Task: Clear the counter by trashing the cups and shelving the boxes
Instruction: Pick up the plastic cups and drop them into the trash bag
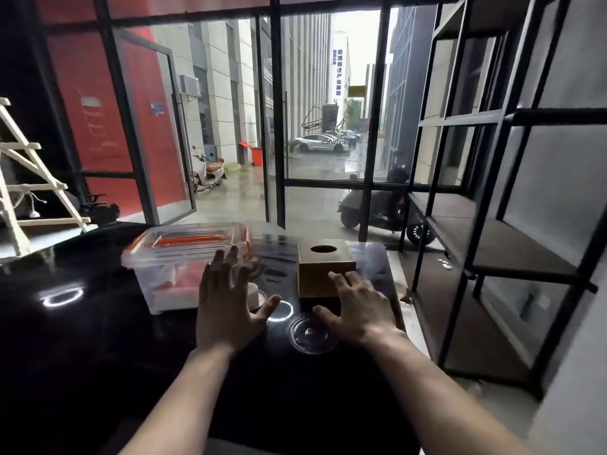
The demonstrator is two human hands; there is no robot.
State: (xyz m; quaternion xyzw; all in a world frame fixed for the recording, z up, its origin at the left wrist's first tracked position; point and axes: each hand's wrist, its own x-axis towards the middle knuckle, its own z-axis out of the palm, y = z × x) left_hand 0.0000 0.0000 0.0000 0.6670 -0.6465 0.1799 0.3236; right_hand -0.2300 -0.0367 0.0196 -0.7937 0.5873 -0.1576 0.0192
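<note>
A clear plastic storage box [170,267] with an orange-trimmed lid stands on the glossy black counter [98,339] at the left. A brown wooden box [323,261] with a round hole in its top sits to its right. A clear plastic cup [312,333] stands in front of the wooden box, and a white cup [255,295] is partly hidden behind my left hand. My left hand [230,307] hovers with fingers spread beside the clear box. My right hand [358,310] is spread open over the counter, its fingertips near the wooden box and its thumb above the clear cup.
A black metal shelving unit [492,224] with dark shelves stands to the right of the counter. A glass wall with black frames is behind the counter. A white ladder-like rack [29,178] stands at the far left.
</note>
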